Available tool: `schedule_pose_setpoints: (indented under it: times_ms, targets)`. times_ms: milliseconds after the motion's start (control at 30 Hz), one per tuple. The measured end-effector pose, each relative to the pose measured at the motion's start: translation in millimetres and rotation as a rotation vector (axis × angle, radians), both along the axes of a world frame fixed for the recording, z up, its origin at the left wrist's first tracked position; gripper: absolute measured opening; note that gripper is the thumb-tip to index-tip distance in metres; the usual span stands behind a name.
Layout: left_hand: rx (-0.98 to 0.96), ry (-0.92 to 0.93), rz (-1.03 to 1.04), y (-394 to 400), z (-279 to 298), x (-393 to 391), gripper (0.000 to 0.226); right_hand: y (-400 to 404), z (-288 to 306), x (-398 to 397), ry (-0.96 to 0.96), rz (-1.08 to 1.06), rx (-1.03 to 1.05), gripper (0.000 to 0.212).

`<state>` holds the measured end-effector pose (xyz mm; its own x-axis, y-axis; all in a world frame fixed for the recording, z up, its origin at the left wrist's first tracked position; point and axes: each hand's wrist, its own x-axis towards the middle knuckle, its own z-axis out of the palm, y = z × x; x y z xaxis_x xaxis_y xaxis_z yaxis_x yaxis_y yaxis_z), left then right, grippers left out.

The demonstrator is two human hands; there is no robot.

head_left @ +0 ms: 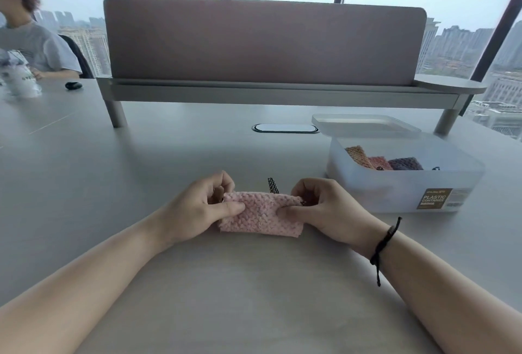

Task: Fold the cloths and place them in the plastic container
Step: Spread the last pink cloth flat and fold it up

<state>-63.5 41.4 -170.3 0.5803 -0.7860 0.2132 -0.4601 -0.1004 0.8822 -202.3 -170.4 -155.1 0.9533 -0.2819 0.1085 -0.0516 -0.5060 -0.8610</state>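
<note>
A folded pink cloth (261, 213) with a waffle texture lies on the grey table (240, 283) in front of me, a checked loop sticking up from its far edge. My left hand (197, 206) pinches its left end and my right hand (324, 206) pinches its right end, thumbs pressed on top. To the right stands the translucent plastic container (406, 184), open, holding three folded cloths: orange (357, 154), pink (380, 162) and purple (405, 163).
The container's lid (364, 124) leans behind it. A desk divider on a raised shelf (265, 91) spans the back. A cable port (285, 128) sits in the table. At far left sits another person (36, 45), with a cup (24, 82) and a small black object (73, 85).
</note>
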Motion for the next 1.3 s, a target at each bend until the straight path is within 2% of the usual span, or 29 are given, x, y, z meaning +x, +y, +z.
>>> schedule_pose_setpoints:
  times_ms: [133,200,267,367,533,667,800,933,1033,1100,1200,1300]
  targets:
    - [-0.173,0.286,-0.039,3,4,-4,0.032,1,-3,-1,-0.054,0.113,0.299,0.030]
    - [-0.208,0.431,-0.034,2,4,-5,0.041,2,-5,0,-0.084,0.130,0.371,0.031]
    - [-0.240,0.497,0.001,1,4,-6,0.045,2,-5,1,-0.091,0.141,0.408,0.034]
    - [-0.313,0.524,0.057,0,4,-8,0.048,-1,0,-1,-0.056,0.169,0.461,0.037]
    - [-0.326,0.475,0.167,-10,22,-17,0.031,5,6,-12,0.012,0.195,0.427,0.040]
    - [-0.331,0.427,0.156,-31,53,-23,0.045,13,28,-25,-0.041,0.092,0.580,0.044]
    - [-0.289,0.335,0.050,-63,98,-27,0.045,-2,55,-43,-0.146,0.050,0.663,0.025]
    - [-0.232,0.231,-0.022,-119,140,-34,0.052,-43,84,-68,-0.178,0.045,0.604,0.024]
    - [-0.198,0.189,-0.026,-174,158,-43,0.037,-82,106,-82,-0.224,-0.054,0.478,0.024]
    - [-0.141,0.099,0.013,-210,163,-47,0.026,-110,115,-87,-0.230,-0.160,0.368,0.022]
    - [0.021,-0.146,0.060,-257,159,-47,0.017,-145,112,-85,-0.110,-0.301,0.142,0.020]
    - [0.179,-0.322,0.031,-287,148,-48,0.005,-167,98,-76,0.065,-0.330,-0.084,0.025]
